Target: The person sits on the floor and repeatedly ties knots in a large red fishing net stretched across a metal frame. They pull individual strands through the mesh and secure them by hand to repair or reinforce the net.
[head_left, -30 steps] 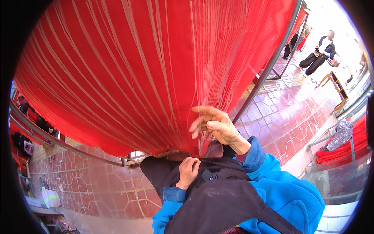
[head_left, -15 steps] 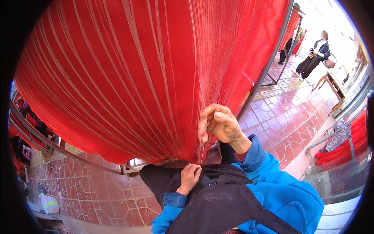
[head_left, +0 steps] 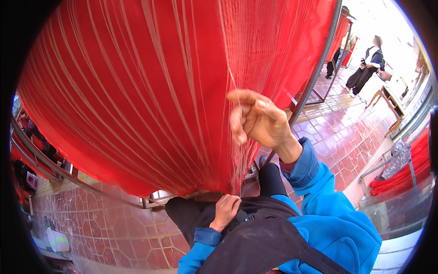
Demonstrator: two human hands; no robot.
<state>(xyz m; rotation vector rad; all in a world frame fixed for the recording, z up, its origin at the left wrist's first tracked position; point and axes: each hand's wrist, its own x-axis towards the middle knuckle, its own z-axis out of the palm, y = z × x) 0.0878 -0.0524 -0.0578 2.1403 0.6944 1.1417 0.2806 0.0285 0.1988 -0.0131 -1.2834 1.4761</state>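
Observation:
A wide red cloth (head_left: pixel 137 91) is stretched in front of me, with many long pale threads (head_left: pixel 175 98) running down it and drawing together near my lap. My left hand (head_left: pixel 225 211) is pinched on the gathered thread ends at the cloth's lower edge. Higher up, my right hand (head_left: pixel 262 119) is raised over the right part of the cloth, its fingers bent and apart. A fine strand passes by its forefinger, and a loose bundle of threads hangs below its fingertips. Whether any strand is hooked on the fingers is hard to see.
A metal frame (head_left: pixel 315 77) borders the cloth, its bar curving around the left too. Red tiles (head_left: pixel 114 228) cover the ground. At the far right stand a person (head_left: pixel 367 68) and a wooden table (head_left: pixel 387 102). More red cloth (head_left: pixel 406 171) hangs at right.
My right hand has moved up and slightly right, away from the left, with its fingers spread more. The left hand keeps its pinch and has shifted slightly right.

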